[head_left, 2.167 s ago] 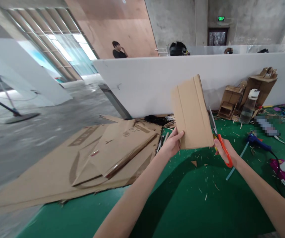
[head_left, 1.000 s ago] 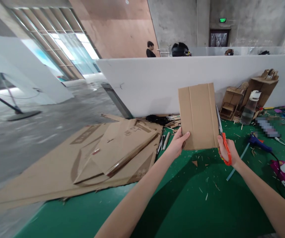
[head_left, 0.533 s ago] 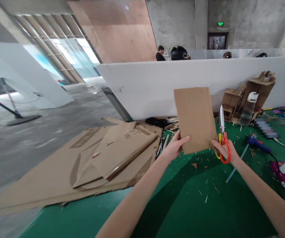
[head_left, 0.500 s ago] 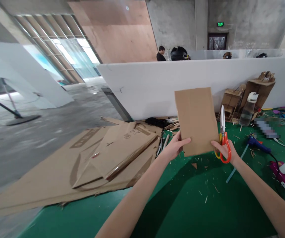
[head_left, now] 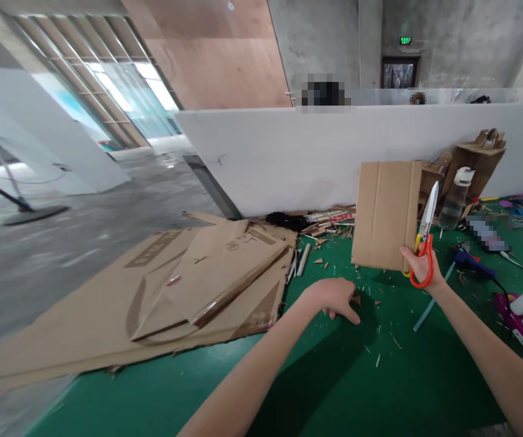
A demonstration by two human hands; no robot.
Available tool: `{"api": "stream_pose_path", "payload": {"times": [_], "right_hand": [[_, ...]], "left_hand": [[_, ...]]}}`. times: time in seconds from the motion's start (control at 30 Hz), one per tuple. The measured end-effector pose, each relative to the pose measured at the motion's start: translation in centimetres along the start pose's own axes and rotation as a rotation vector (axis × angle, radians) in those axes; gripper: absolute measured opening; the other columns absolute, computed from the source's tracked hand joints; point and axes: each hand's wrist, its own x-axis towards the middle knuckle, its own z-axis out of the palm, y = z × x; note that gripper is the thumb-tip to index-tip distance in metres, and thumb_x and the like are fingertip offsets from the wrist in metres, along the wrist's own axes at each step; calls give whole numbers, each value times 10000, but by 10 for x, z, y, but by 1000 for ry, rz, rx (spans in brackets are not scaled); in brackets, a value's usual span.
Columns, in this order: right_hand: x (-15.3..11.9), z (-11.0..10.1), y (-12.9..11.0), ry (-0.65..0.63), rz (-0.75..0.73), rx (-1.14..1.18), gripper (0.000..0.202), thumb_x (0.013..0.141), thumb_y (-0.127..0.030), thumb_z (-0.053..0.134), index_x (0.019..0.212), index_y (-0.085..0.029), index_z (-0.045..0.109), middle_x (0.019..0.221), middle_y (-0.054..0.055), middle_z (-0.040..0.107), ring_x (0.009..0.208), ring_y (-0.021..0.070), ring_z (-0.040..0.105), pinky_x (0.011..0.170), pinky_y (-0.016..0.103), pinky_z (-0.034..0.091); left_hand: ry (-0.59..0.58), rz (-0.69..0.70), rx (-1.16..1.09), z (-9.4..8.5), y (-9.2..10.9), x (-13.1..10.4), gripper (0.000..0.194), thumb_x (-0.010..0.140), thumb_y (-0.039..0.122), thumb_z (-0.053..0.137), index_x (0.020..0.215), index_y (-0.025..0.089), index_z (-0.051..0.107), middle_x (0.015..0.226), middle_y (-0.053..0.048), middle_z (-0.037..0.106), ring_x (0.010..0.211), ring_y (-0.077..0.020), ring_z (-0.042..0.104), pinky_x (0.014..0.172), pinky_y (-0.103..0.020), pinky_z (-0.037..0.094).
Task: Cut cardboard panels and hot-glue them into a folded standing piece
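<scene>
My right hand [head_left: 422, 267] grips the lower right corner of a rectangular piece of cardboard [head_left: 385, 215], with the thumb on its face. The same hand also carries a pair of scissors [head_left: 429, 212] with red and yellow handles, their blades closed and pointing up. The cardboard is held upright above the green table [head_left: 325, 376], two crease lines running down it. My left hand [head_left: 336, 296] is low over the table, palm down and empty, its thumb apart from the curled fingers. Small cardboard scraps [head_left: 356, 300] lie by its fingertips.
Large flat cardboard sheets [head_left: 225, 273] cover the table's left side. To the right are a blue glue gun [head_left: 475, 265], a phone [head_left: 488, 233], a water bottle [head_left: 455, 197] and a magenta power strip [head_left: 520, 321]. A white partition [head_left: 279, 158] stands behind.
My left hand has let go of the cardboard and dropped toward the table. My right hand has shifted the cardboard and scissors to the right, and the cardboard now shows a creased face.
</scene>
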Motion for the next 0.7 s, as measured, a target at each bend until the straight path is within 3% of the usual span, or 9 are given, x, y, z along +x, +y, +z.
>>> {"api": "stream_pose_path", "payload": {"times": [0.13, 0.33, 0.47, 0.57, 0.7], "right_hand": [[-2, 1, -4, 51, 9, -106, 325, 713, -466, 676, 842, -168, 662, 812, 64, 715, 792, 232, 664, 735, 339, 525], [-5, 4, -8, 77, 34, -193, 347, 705, -523, 655, 694, -185, 575, 623, 23, 622, 637, 189, 576, 625, 319, 468], [-6, 3, -9, 46, -3, -209, 327, 726, -509, 640, 690, -194, 561, 578, 2, 576, 609, 175, 541, 599, 306, 448], [-6, 4, -7, 21, -23, -171, 307, 733, -484, 641, 781, -183, 602, 614, 7, 606, 655, 183, 570, 619, 297, 462], [-6, 5, -4, 48, -3, -178, 304, 730, -473, 647, 801, -180, 615, 620, 11, 625, 670, 194, 597, 634, 305, 477]], "left_hand": [[260, 16, 331, 7, 15, 3, 450, 723, 615, 598, 675, 167, 617, 758, -149, 709, 761, -321, 682, 562, -328, 463], [242, 48, 351, 4, 10, 3, 350, 781, 505, 531, 755, 186, 673, 782, -118, 718, 724, -275, 677, 538, -295, 435], [294, 47, 385, 8, 13, 3, 324, 755, 458, 513, 745, 186, 689, 784, -133, 722, 727, -305, 685, 538, -320, 457], [379, 29, 400, 11, 16, 5, 311, 760, 400, 504, 766, 161, 702, 799, -169, 722, 755, -338, 694, 581, -363, 493], [526, 14, 375, 12, 9, 10, 319, 806, 265, 439, 938, 120, 691, 858, -211, 715, 826, -373, 693, 686, -455, 510]]}}
